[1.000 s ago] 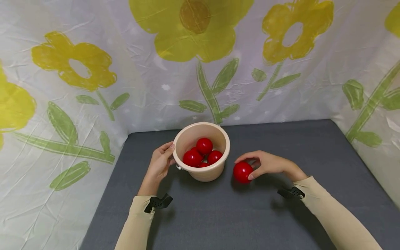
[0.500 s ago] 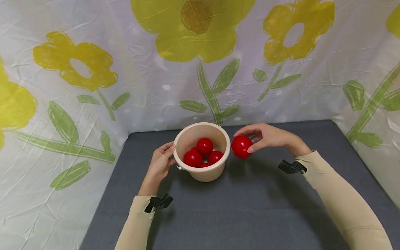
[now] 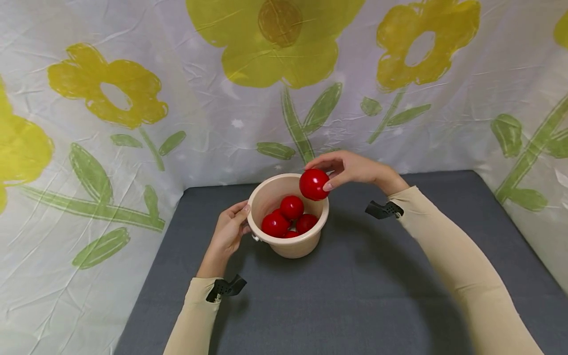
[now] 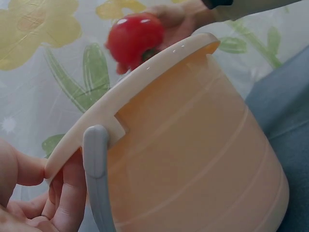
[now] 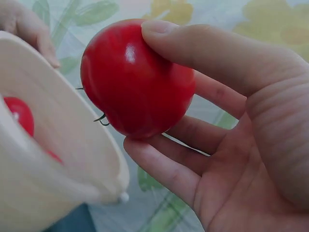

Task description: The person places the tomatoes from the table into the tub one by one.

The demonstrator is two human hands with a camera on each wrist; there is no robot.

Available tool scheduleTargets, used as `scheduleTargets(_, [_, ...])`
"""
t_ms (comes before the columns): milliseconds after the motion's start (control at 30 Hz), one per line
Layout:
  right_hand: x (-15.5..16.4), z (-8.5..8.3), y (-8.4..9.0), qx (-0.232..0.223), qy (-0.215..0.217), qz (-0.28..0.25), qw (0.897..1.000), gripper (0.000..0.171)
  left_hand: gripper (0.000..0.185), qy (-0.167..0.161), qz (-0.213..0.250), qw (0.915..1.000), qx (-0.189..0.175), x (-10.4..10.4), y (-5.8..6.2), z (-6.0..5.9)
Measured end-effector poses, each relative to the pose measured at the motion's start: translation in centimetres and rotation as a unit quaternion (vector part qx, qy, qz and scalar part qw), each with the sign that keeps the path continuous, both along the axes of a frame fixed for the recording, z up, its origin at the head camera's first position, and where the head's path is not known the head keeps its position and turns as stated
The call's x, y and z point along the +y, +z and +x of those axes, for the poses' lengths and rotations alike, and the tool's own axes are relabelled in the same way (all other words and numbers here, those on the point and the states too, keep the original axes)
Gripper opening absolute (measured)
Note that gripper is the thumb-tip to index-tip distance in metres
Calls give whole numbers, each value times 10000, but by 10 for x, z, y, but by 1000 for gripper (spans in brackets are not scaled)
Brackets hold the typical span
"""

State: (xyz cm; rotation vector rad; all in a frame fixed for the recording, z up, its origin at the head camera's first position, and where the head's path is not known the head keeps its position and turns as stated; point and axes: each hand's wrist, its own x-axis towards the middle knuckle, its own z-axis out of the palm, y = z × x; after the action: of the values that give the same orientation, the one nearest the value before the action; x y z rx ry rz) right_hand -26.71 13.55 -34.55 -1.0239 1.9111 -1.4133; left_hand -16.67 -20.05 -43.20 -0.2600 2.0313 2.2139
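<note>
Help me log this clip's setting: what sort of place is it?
Probably a makeshift tabletop recording booth: a flower-printed sheet hangs as backdrop round a grey-covered table, with only a beige bucket of red tomatoes.

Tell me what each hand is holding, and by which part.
The right hand pinches a red tomato by its sides, over the bucket. The left hand grips the bucket's rim.

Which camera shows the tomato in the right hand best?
The right wrist view: the tomato fills the frame, pinched by thumb and fingers of the right hand. The head view shows it small above the bucket; the left wrist view shows it blurred behind the rim.
</note>
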Motion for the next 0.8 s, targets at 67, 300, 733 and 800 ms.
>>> scheduleTargets(67, [-11,-6,0,14,93,-43,9999,61,43,-1,10,10000,4,0,0,0])
scheduleTargets(300, [-45,-22,-8,-90,442,-195,9988,59,42,-8,41,10000,1,0,0,0])
scheduleTargets(733, [-82,-33,-23,-283,812,-88,9963,54,43,-32,116,9999,-21,-1,0,0])
scheduleTargets(800, [-85,-33,-25,-329,876,-67,9956,54,42,-41,121,9999,-22,-1,0,0])
